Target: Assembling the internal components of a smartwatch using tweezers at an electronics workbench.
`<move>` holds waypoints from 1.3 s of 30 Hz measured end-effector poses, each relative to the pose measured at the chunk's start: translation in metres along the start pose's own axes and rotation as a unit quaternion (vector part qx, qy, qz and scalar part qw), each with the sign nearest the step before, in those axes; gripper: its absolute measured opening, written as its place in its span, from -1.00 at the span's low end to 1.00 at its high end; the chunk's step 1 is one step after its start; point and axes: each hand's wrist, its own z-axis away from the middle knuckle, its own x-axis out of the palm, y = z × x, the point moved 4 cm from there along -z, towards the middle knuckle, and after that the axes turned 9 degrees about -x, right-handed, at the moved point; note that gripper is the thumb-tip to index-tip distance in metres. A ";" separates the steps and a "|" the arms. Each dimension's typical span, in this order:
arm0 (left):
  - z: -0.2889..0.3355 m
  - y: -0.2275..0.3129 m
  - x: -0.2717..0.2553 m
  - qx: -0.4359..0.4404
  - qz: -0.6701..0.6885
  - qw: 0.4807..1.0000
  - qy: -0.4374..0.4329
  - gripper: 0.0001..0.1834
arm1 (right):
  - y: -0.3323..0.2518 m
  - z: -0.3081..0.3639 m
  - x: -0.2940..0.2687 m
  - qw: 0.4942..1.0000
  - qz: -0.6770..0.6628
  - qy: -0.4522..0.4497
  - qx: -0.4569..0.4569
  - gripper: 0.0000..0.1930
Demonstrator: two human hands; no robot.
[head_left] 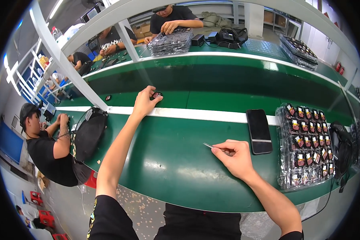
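Note:
My left hand [146, 102] reaches over the white rail, its fingers and thumb closed around a small dark part [157, 95] with a reddish face. Much of that part is covered by my fingers. Above the green worktop [176, 160], my right hand [235, 158] pinches a pair of thin metal tweezers [209, 145], tips pointing left. A black smartphone [259, 128] lies flat just right of this hand. Beyond the phone, a clear plastic tray [283, 160] holds rows of small black parts with reddish faces and pale tabs.
Another small dark part [108, 97] lies left on the green strip behind the white rail [212, 115]. A black bag [91, 134] sits near a co-worker [52, 148] at left. Across the bench, another person works over stacked clear trays [170, 43]. A white post [68, 56] rises left.

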 end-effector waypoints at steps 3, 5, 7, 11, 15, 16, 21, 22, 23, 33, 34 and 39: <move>0.018 0.025 -0.002 0.062 0.102 0.992 -0.032 -0.49 | 0.006 0.006 0.002 0.998 -0.051 0.042 0.021 -0.88; 0.058 0.072 0.013 0.125 0.179 0.969 -0.114 -0.44 | 0.020 0.012 -0.010 0.987 -0.108 0.107 0.052 -0.89; 0.116 0.118 0.012 0.185 0.195 0.938 -0.219 -0.33 | 0.024 0.011 -0.015 0.977 -0.142 0.130 0.087 -0.88; 0.176 0.152 0.010 0.190 0.220 0.887 -0.359 -0.27 | 0.017 0.007 -0.012 0.977 -0.154 0.115 0.094 -0.87; 0.177 0.150 0.009 0.233 0.231 0.883 -0.335 -0.19 | 0.014 0.003 -0.013 0.977 -0.161 0.105 0.095 -0.86; 0.177 0.149 0.008 0.239 0.227 0.893 -0.308 -0.17 | 0.014 0.004 -0.013 0.978 -0.157 0.102 0.096 -0.86; 0.183 0.151 0.005 0.280 0.108 0.923 -0.239 -0.12 | 0.011 0.004 -0.011 0.980 -0.140 0.093 0.107 -0.87; 0.185 0.151 0.006 0.272 0.096 0.926 -0.242 -0.07 | 0.011 0.005 -0.010 0.981 -0.131 0.090 0.110 -0.87; 0.187 0.153 0.005 0.267 0.099 0.927 -0.245 -0.07 | 0.011 0.005 -0.011 0.983 -0.124 0.087 0.105 -0.87; 0.187 0.137 0.016 0.253 0.132 0.921 -0.265 -0.37 | 0.005 0.008 -0.011 0.986 -0.091 0.075 0.115 -0.86; 0.186 0.137 0.015 0.244 0.162 0.915 -0.278 -0.39 | 0.003 0.008 -0.011 0.990 -0.080 0.065 0.099 -0.85; 0.184 0.134 0.018 0.225 0.166 0.908 -0.313 -0.41 | 0.003 0.009 -0.012 0.995 -0.048 0.046 0.076 -0.86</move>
